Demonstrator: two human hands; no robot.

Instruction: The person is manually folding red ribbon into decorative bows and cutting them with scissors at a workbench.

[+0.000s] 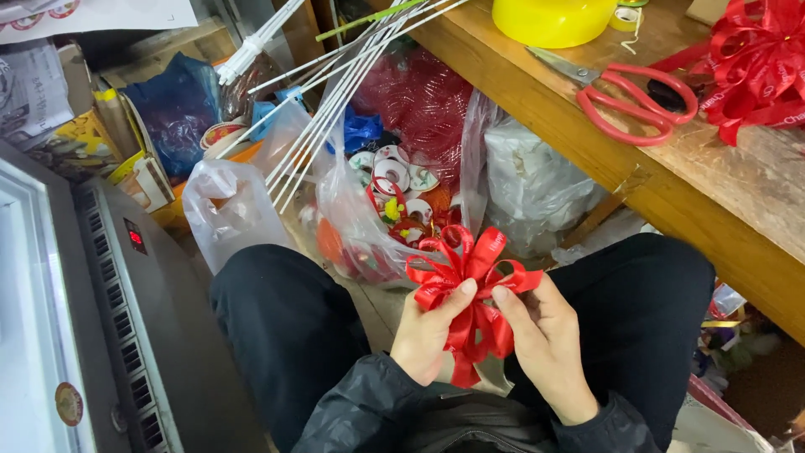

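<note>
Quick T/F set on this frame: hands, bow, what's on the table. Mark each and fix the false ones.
1. Both hands hold a red ribbon bow over the lap. True: the left hand and the right hand both grip it.
2. The scissors on the wooden table have blue handles. False: the handles are red.
3. A yellow round thing sits at the far end of the table. True.
4. The right hand is holding the scissors. False: they lie on the table, apart from both hands.
5. Another red ribbon bow lies on the table by the scissors. True.
</note>
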